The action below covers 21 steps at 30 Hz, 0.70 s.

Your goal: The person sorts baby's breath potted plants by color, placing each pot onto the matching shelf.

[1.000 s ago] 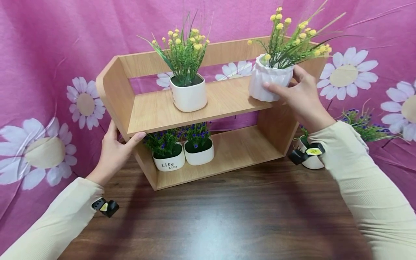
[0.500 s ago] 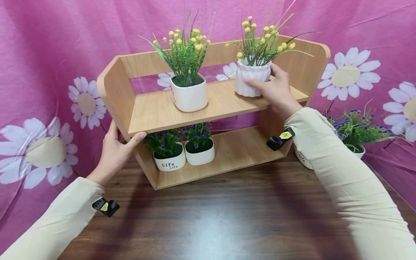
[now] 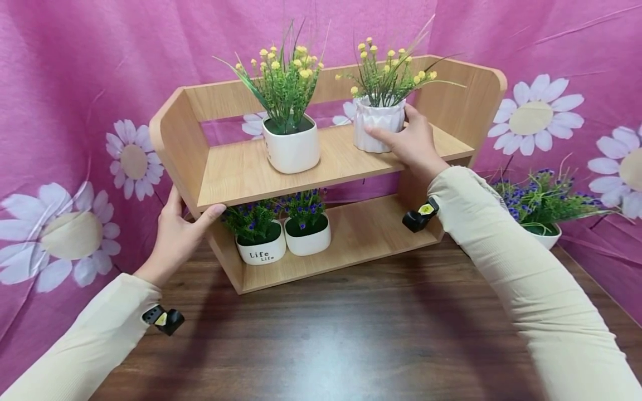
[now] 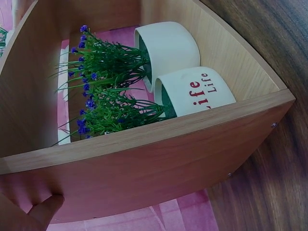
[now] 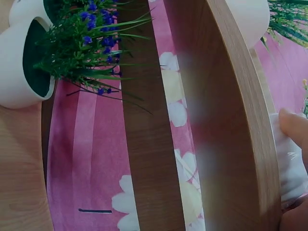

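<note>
A two-tier wooden shelf (image 3: 236,167) stands on the dark table. My left hand (image 3: 183,236) holds its left side panel, the thumb across the front edge and fingers at the outer face. On the upper board, my right hand (image 3: 413,142) grips a white ridged flower pot (image 3: 378,125) with yellow flowers, thumb at the front; its base appears to be on the board. A smooth white pot (image 3: 293,147) with yellow flowers stands left of it. Below, a white "Life" pot (image 3: 261,245) and another white pot (image 3: 310,236), both with purple flowers, sit side by side at the left.
Another white pot with purple flowers (image 3: 544,206) stands on the table (image 3: 321,340) right of the shelf, partly hidden by my right sleeve. A pink curtain with daisies (image 3: 90,67) hangs behind and at both sides.
My right hand has moved left along the upper board with the ridged flower pot, which has straightened from a tilt to upright. My left hand has stayed on the shelf's side.
</note>
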Motion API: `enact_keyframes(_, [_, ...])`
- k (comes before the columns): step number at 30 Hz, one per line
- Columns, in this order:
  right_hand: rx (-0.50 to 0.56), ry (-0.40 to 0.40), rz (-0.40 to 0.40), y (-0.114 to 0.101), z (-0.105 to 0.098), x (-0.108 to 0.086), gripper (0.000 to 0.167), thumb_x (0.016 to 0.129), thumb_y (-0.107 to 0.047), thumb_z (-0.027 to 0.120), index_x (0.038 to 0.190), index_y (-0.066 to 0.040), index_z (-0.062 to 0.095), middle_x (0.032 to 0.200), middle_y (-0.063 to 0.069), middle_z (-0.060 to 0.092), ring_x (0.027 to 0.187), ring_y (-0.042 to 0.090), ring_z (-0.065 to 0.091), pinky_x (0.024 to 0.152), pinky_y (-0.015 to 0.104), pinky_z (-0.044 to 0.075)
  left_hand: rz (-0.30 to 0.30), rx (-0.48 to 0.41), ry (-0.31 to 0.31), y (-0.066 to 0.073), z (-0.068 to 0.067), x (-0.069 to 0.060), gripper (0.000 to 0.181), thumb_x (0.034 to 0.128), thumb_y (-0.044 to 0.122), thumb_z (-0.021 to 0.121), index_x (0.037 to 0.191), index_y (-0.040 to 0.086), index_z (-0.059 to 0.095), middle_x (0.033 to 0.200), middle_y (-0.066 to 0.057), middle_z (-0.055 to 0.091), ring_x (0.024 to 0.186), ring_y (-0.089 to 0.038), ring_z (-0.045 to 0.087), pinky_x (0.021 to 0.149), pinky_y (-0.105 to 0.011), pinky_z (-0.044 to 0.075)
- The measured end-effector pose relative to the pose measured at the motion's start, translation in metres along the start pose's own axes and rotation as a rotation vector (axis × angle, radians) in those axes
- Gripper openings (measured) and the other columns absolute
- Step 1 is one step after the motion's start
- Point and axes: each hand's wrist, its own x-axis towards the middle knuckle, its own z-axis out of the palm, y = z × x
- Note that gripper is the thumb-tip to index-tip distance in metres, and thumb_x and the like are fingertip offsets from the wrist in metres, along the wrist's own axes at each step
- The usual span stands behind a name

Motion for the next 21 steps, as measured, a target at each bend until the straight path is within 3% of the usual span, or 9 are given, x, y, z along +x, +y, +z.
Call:
enact_keyframes(17, [-0.129,-0.006,-0.022,-0.001,-0.0017,-0.0028,0.074,0.08,-0.046,0.074,0.137,-0.009,0.045,0.127,0.013,0.055,0.114,0.021,0.05,0.1,0.035,0.043,-0.004,-0.025,-0.02,-0.0007,0.0001,0.0005,0.075,0.0888,0.019,0.07,0.15,0.022,0.027,0.143,-0.012,0.044,0.126,-0.024,0.045,0.096,-0.053,0.046])
enact_keyframes(21, [-0.132,-0.016,-0.012,-0.0018,-0.0029,-0.0038,0.083,0.081,-0.046,0.073,0.144,-0.008,0.037,0.135,0.015,0.051,0.12,0.023,0.048,0.105,0.035,0.04,-0.002,-0.02,-0.019,0.0009,-0.0005,0.001,0.075,0.0887,0.02,0.07,0.15,0.022,0.027,0.143,-0.011,0.044,0.126,-0.024,0.045,0.096,-0.054,0.045])
